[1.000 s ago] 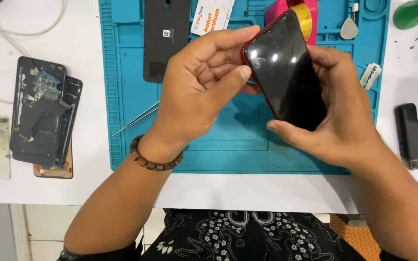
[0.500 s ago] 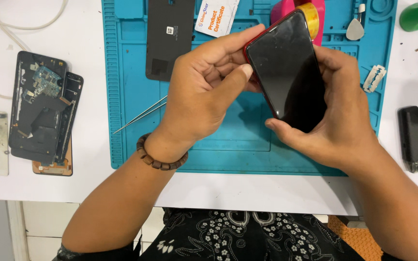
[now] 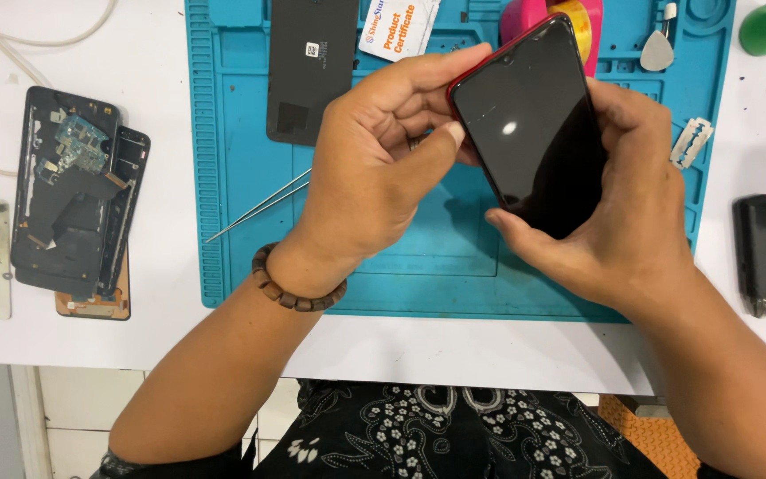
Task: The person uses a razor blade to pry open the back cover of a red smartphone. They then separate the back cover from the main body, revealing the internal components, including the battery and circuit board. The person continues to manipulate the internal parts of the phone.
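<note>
Both hands are wrapped around the phone (image 3: 534,129), a red-edged one with a dark screen facing up, held tilted in the air over the blue repair mat (image 3: 223,177). Right hand (image 3: 618,213) is clamped on it from behind and along the right edge, thumb pressing the lower screen corner. Left hand (image 3: 374,168) pinches the left edge, thumb tip right at the seam.

Risk as I see it: pressure at that seam while the phone is unsupported could crack the glass or let it slip onto the mat. There's a razor blade (image 3: 691,142) just right of the phone and tweezers (image 3: 259,208) to its left, so a drop could land on something sharp. A gutted phone (image 3: 68,204) sits well left of the mat on the white counter (image 3: 161,89).
</note>
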